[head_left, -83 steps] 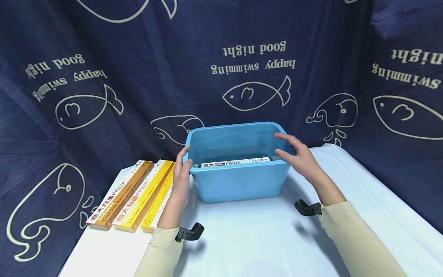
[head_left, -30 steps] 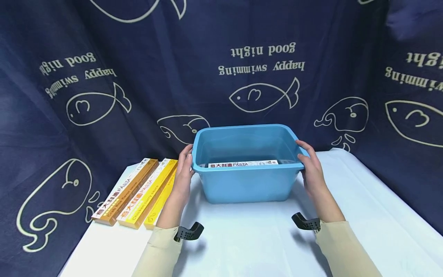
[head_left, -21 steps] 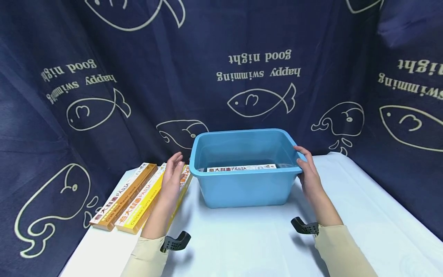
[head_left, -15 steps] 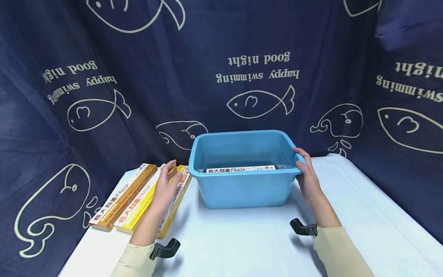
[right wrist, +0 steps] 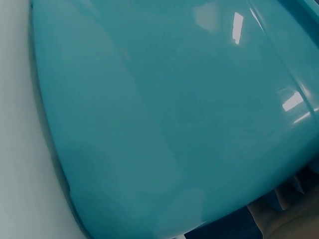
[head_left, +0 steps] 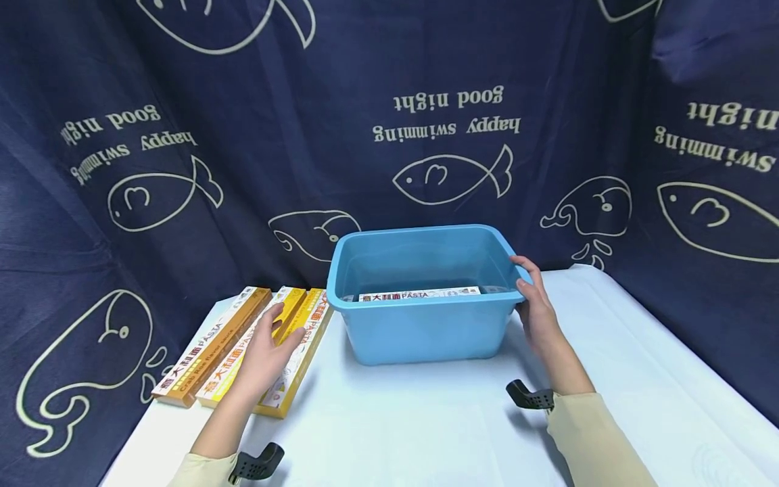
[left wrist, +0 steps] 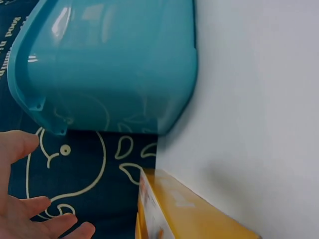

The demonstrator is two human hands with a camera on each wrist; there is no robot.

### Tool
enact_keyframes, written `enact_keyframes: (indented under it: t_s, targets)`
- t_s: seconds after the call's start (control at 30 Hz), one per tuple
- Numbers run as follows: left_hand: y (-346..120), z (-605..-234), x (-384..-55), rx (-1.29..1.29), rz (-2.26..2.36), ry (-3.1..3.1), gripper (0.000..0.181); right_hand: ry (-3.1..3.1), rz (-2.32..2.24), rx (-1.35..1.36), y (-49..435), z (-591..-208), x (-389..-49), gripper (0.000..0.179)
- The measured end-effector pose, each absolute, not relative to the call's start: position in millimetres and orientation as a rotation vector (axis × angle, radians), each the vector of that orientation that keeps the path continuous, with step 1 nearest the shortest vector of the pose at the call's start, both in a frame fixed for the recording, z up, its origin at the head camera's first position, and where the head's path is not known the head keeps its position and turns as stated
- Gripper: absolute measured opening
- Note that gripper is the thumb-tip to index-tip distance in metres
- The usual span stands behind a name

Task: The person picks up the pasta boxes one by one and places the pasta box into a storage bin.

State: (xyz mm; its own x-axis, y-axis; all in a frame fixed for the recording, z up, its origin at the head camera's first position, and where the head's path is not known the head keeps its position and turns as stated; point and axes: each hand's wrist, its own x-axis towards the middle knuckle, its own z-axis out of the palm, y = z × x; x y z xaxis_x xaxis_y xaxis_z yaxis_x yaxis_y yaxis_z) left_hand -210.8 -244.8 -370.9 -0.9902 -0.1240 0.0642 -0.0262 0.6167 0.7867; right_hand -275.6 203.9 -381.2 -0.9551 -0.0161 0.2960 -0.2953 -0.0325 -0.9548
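Observation:
In the head view a blue plastic bin (head_left: 426, 335) stands upright on the table, with a white pasta box (head_left: 420, 295) lying inside along its near wall. My right hand (head_left: 540, 321) holds the bin's right rim, thumb on top; its fingers (right wrist: 286, 214) show at the lower right in the right wrist view. My left hand (head_left: 264, 358) hovers above the pasta boxes, fingers spread and holding nothing. Below it lie a brown crab roe box (head_left: 209, 348), a yellow chicken curry box (head_left: 228, 370), partly hidden, and another yellow pasta box (head_left: 309, 338).
A dark blue curtain (head_left: 450, 61) with fish drawings hangs behind and at both sides. White cloth covers the table (head_left: 414, 426). The boxes lie side by side, left of the bin.
My left hand has let go of the bin's left rim and moved left and nearer, over the boxes. My right hand stays at the right rim.

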Motion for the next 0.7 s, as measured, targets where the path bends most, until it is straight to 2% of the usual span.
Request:
enact_keyframes:
  t_s: [0.7]
  targets:
    - [-270.7, -396.1, -188.3, 0.141, -1.280, -2.811, 0.093, -2.023, 2.101, 0.335, 204.2, -383.5, -275.6, 0.051]
